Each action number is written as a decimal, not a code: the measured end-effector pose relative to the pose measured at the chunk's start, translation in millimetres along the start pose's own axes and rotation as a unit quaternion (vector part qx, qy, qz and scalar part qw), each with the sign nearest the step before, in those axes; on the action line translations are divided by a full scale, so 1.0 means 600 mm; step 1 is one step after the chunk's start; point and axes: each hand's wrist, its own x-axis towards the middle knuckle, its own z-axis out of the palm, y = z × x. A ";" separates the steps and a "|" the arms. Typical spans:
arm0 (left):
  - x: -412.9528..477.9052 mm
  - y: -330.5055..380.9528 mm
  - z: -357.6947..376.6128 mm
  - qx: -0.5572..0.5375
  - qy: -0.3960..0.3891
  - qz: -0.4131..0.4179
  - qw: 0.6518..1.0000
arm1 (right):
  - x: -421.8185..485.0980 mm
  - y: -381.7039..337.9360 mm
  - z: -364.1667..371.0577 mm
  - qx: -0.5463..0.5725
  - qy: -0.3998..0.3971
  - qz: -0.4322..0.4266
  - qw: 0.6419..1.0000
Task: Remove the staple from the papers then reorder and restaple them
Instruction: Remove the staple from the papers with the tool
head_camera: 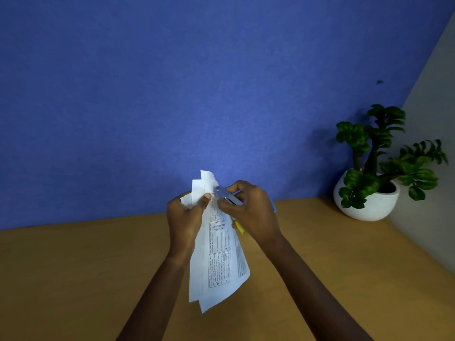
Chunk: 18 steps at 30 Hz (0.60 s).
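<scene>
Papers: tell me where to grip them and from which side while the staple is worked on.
Grip the papers at the top corner, coming from the left, close beside the metal tool that the right hand holds there. The left hand pinches that spot. Below it the sheets hang loose and fan apart, so a lower grip would probably let them slide.

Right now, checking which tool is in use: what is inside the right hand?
A metal tool, its tip at the papers' top corner; a yellow bit and a blue bit poke out. The right hand covers the rest.
</scene>
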 end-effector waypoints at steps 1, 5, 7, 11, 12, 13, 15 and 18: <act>-0.002 0.001 0.001 -0.001 -0.003 -0.014 1.000 | -0.001 -0.001 0.001 0.002 -0.009 0.000 1.000; -0.009 0.009 0.003 -0.042 -0.012 -0.086 0.995 | 0.001 -0.001 -0.005 0.081 -0.036 0.048 0.995; -0.011 0.013 0.002 -0.080 -0.007 -0.127 0.989 | 0.000 0.003 -0.007 0.175 -0.067 0.110 0.976; -0.013 0.014 0.004 -0.164 -0.004 -0.187 0.969 | -0.013 0.011 0.007 0.197 -0.113 0.169 0.959; -0.012 0.013 0.006 -0.181 0.002 -0.198 0.963 | -0.017 0.012 0.014 0.172 -0.118 0.158 0.965; -0.012 0.011 0.008 -0.193 0.008 -0.211 0.958 | -0.020 0.013 0.021 0.141 -0.118 0.139 0.973; -0.015 0.006 0.010 -0.202 0.008 -0.239 0.950 | -0.025 0.014 0.029 0.049 -0.112 0.087 0.989; -0.020 -0.001 0.006 -0.225 -0.056 -0.289 0.929 | -0.025 0.019 0.028 -0.038 -0.107 0.058 0.992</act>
